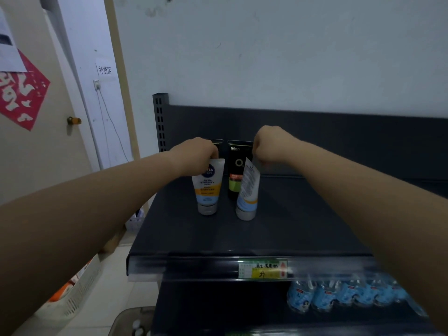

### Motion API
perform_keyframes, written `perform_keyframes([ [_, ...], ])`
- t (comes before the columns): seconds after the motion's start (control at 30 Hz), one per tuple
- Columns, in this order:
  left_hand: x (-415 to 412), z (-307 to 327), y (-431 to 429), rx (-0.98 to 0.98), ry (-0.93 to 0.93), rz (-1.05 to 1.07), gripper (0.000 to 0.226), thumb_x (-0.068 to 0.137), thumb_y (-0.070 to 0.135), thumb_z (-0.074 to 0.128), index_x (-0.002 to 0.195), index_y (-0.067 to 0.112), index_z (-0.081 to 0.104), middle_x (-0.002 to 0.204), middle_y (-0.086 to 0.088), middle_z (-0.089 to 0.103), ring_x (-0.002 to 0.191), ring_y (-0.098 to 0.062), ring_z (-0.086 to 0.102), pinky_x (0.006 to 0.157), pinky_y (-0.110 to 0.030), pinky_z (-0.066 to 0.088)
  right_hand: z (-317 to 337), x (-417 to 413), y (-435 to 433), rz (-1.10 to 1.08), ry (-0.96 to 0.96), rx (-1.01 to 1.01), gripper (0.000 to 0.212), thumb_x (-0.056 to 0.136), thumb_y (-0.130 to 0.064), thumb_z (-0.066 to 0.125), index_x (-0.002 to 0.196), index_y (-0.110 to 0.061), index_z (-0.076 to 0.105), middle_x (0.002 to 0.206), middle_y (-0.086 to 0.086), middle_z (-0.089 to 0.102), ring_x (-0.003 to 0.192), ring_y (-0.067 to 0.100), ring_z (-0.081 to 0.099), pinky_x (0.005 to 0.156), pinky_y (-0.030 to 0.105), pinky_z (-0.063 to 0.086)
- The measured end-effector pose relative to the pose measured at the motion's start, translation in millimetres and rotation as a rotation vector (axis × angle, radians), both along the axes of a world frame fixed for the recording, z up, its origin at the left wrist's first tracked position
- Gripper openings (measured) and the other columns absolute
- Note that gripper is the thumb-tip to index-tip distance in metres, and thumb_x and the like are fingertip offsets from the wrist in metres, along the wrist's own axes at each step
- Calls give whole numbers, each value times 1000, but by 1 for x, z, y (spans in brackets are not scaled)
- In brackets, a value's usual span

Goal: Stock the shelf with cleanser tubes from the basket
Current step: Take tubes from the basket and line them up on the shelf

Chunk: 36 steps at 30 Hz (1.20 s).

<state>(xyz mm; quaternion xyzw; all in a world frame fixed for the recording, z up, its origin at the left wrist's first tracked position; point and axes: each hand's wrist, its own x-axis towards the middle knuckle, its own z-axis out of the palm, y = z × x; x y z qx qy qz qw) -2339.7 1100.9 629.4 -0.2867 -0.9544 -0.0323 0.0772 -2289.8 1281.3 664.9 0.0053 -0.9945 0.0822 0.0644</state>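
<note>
Our left hand (196,154) curled its fingers over the flat crimped top of a white cleanser tube (208,185). It was soft, glossy plastic, widest at the top and narrowing to a round grey cap. The tube stood cap-down and upright on the shelf (291,226), a smooth matte sheet of dark metal. A blue round logo, "SKIN ENERGY" lettering and orange and pale blue bands faced us.

Our right hand (271,146) pinched the top edge of a second white tube (248,190) of the same shape. It leaned to the right just beside the first, with its finely printed back towards us and its cap down at the shelf. Close behind both stood a black tube (236,170) marked "Men". A paper price label (263,269) sat in the shelf's glossy front strip.
</note>
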Motion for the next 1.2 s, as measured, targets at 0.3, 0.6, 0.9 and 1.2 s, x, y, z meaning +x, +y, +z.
perform_keyframes([
  [0.3,0,-2,-5,29,3,-16,26,94,6,47,114,13,63,111,-6,63,96,-22,59,77,-33,50,-6,-5,22,417,-70,319,36,85,-1,59,112,-23,70,125,-2,63,113,18,57,96,29,46],
  [0.6,7,-4,-13,65,11,-47,25,98,15,46,117,9,62,113,-7,64,101,-22,59,83,-33,48,-13,-8,19,430,-22,231,18,88,-19,65,104,-14,73,96,-10,62,92,9,56,78,22,45],
  [0.9,5,-8,-15,96,51,-35,21,97,17,49,113,13,63,110,-5,64,98,-22,60,83,-36,51,-35,-15,16,339,43,-11,14,90,-18,62,102,-14,70,96,-3,62,89,12,57,73,24,42],
  [1.2,4,-11,-17,113,69,-24,22,97,17,49,112,14,64,109,-5,65,97,-22,61,82,-37,52,-40,-20,10,274,62,-52,16,91,-15,60,105,-13,69,98,-1,62,89,12,56,73,25,44],
])
